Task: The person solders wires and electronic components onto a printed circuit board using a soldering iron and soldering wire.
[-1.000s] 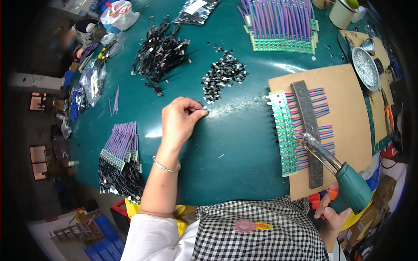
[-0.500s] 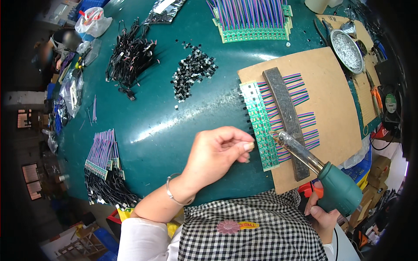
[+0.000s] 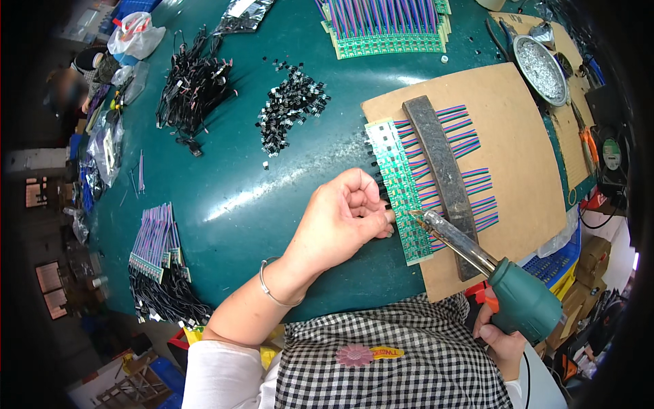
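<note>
A long green circuit board panel (image 3: 402,194) lies at the left edge of a brown board, small black connectors along its left side and striped wires on its right. My right hand (image 3: 501,341) is wrapped round the handle of a green soldering gun (image 3: 524,300); its tip is over or touching the panel's lower half. My left hand (image 3: 344,218) is curled in a pinch at the panel's left edge, just opposite the tip. What its fingertips hold is hidden. A dark flat bar (image 3: 443,184) lies across the wires.
Loose black connectors (image 3: 289,109) are heaped mid-table, beside a pile of black cables (image 3: 194,85). Wired panels (image 3: 388,44) lie at the far edge, a finished-looking bundle (image 3: 153,255) at left. A metal bowl (image 3: 540,70) and orange-handled pliers (image 3: 588,146) are at right.
My left hand has moved slightly up and in against the panel's edge, its index finger more bent. The soldering gun has shifted a little left and its tip lies further in on the panel.
</note>
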### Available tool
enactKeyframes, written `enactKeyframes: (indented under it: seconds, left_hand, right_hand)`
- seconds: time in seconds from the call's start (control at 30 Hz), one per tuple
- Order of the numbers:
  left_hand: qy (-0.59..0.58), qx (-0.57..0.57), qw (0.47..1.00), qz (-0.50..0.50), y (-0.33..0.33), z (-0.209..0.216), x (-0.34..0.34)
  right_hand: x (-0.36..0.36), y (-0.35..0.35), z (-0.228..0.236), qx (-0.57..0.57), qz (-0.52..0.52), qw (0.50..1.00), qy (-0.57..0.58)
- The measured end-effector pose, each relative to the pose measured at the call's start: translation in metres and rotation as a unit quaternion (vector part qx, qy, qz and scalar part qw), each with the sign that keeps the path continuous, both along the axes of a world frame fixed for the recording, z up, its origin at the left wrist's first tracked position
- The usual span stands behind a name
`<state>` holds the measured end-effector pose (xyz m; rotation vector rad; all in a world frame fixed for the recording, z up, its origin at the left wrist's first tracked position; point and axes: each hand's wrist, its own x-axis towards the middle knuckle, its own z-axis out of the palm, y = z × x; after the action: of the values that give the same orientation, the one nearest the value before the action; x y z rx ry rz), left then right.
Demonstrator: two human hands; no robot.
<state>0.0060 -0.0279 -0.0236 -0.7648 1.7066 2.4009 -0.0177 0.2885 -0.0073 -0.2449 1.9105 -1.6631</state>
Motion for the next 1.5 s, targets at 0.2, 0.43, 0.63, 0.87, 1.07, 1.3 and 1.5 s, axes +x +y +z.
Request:
enactKeyframes:
  seconds: [0.2,0.43,0.63,0.87,1.07,1.3,1.5]
  left_hand:
    - [0.002,0.024,1.000,0.012,-0.001,0.000,0.001]
    - [0.007,0.028,1.000,-0.001,-0.003,-0.002,0.000]
    - [0.012,0.020,1.000,-0.005,-0.003,-0.002,0.001]
    - [0.015,0.025,1.000,-0.002,-0.002,-0.002,0.000]
    - [0.018,0.037,0.999,0.007,-0.002,-0.003,0.000]
    - [0.015,0.031,0.999,0.002,-0.003,-0.003,-0.001]
    - [0.017,0.023,1.000,-0.002,-0.004,-0.003,-0.001]
  right_hand:
    - [0.000,-0.003,0.002,0.020,0.016,1.000,0.013]
    - [0.002,-0.005,0.002,0.045,0.023,0.999,0.018]
    - [0.001,-0.004,0.001,0.055,0.031,0.998,0.022]
    - [0.002,-0.003,-0.001,0.053,0.029,0.998,0.022]
    - [-0.005,-0.014,0.015,0.109,0.036,0.992,-0.044]
    - [-0.012,-0.005,0.013,0.227,0.183,0.954,0.074]
    - [-0.009,-0.005,0.012,0.193,0.149,0.965,0.095]
